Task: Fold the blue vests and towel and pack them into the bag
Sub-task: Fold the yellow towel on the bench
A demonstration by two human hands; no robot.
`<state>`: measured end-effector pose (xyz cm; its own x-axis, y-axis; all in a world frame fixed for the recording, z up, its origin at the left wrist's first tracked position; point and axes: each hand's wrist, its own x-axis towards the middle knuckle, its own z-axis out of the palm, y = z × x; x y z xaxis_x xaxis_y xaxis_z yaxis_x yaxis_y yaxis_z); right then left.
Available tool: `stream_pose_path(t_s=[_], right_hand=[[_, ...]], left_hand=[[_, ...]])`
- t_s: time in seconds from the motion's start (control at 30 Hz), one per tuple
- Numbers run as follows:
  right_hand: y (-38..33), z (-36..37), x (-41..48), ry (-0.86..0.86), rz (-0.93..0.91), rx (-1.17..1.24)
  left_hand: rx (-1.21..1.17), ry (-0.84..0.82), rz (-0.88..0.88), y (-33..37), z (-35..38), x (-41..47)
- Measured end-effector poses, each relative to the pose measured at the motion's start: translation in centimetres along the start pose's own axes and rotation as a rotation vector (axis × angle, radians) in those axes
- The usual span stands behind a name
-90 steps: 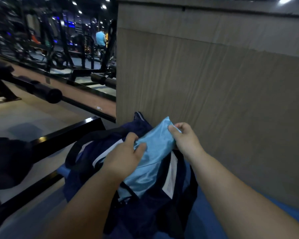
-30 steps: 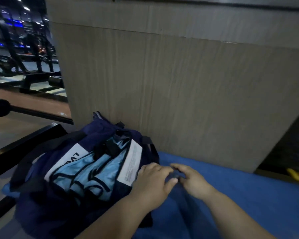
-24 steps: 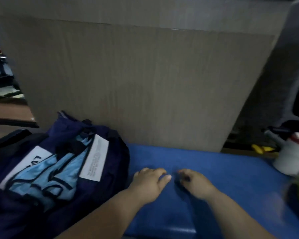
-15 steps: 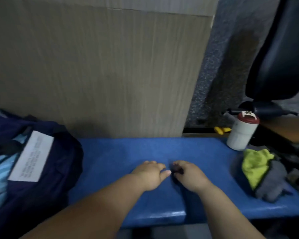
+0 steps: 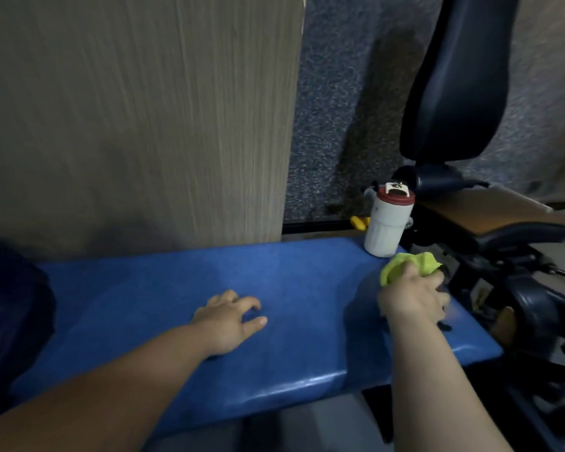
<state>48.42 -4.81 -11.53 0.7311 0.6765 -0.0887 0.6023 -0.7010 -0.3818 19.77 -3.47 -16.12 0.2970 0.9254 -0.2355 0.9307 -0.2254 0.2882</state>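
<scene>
Right hand [image 5: 413,300] has its grip round the crumpled lime-green cloth towel [image 5: 405,264] at the padded blue surface's [image 5: 307,278] right end; left hand [image 5: 230,319] rests open, empty. Lift it clear, spread flat, then fold

Crumpled yellow-green towel [image 5: 405,265] in right hand [image 5: 411,301]; navy bag [image 5: 10,308] on bench [image 5: 307,288], far left

On the bench [image 5: 291,275], bag [image 5: 10,305] at the left end — bottle [image 5: 387,223] at the far right corner, towel [image 5: 408,264] just before it.
</scene>
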Motion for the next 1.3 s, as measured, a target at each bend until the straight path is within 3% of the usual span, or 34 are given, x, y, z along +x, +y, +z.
stream_pose_path(t_s=[0.17,0.3,0.4,0.47,0.57,0.63,0.77,0.97,1.07,1.17,1.3], right_hand=[[-1.7,0.5,-1.1,-0.132,-0.175,0.246],[-4.8,2.0,-4.5,-0.408,-0.306,0.663],[-6.9,2.6,-7.2,-0.736,-0.246,1.073],[-7.7,2.0,-8.7,-0.903,-0.175,1.205],[-8.6,1.0,-10.7,-1.186,-0.077,1.378],[-9.2,1.2,-11.5,-1.285,0.0,1.529],[-10.4,1.9,-12.6,-1.345,0.135,1.588],[-10.8,3.0,-11.6,-1.357,0.346,1.519],[-10.5,3.2,-11.3,-1.322,0.286,1.386],[-10.1,3.3,-10.6,-1.342,0.356,1.34],[-9.6,2.6,-8.8,-1.283,0.436,1.481]], left_hand=[[-0.064,-0.047,0.013,-0.4,0.0,-0.9],[-0.386,0.035,0.046,-1.1,0.2,-2.4],[-0.731,0.163,0.017,-1.4,0.1,-3.8],[-0.893,0.267,-0.026,-2.2,-0.7,-4.6],[-1.032,0.331,0.021,-4.5,-2.1,-5.7],[-1.049,0.298,0.068,-5.8,-3.0,-6.5],[-1.144,0.265,0.09,-6.8,-3.8,-7.5],[-1.384,0.171,-0.155,-7.2,-6.2,-8.5],[-1.343,0.11,-0.208,-8.2,-8.1,-8.9],[-1.245,0.168,-0.276,-9.2,-9.0,-9.1],[-1.213,0.205,-0.359,-11.3,-9.7,-9.3]])
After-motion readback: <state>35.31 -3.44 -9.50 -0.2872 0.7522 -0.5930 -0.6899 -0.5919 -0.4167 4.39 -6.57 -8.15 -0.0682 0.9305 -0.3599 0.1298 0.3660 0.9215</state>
